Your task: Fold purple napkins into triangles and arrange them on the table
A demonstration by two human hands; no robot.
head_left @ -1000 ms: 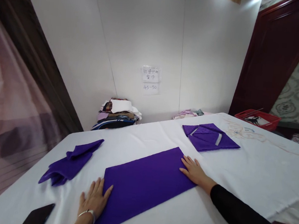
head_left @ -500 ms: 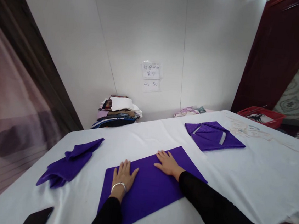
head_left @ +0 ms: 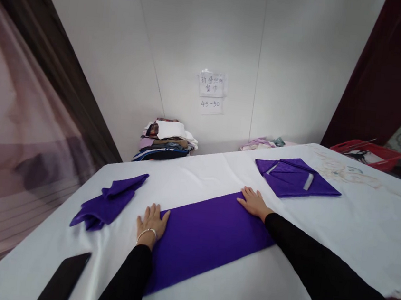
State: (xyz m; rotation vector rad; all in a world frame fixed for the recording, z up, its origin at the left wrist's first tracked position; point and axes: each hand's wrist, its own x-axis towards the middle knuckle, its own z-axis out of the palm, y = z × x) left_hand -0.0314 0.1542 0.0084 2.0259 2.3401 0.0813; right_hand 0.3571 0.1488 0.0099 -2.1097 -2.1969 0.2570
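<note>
A purple cloth napkin [head_left: 209, 237], folded into a flat rectangle, lies on the white-covered table [head_left: 197, 178] in front of me. My left hand [head_left: 151, 223], with a silver bracelet at the wrist, rests flat at the napkin's far left corner, fingers spread. At the far right corner, my right hand [head_left: 255, 203] lies palm down with its fingers stretched out. Neither hand grips the cloth. Left of it is a crumpled purple cloth [head_left: 112, 203]. Behind and to the right sits another folded purple cloth [head_left: 294, 179] with pale strips on it.
A dark phone-like slab [head_left: 64, 279] lies at the near left. Piled clothes [head_left: 167, 142] stand behind the table by the wall, with more folded fabric [head_left: 260, 144] farther right. A red basket [head_left: 368, 155] is at the far right. Handwritten paper signs [head_left: 212, 91] hang on the wall.
My hands have slid apart over the napkin, the left one outward to its left corner and the right one to its right corner. The camera view has shifted slightly.
</note>
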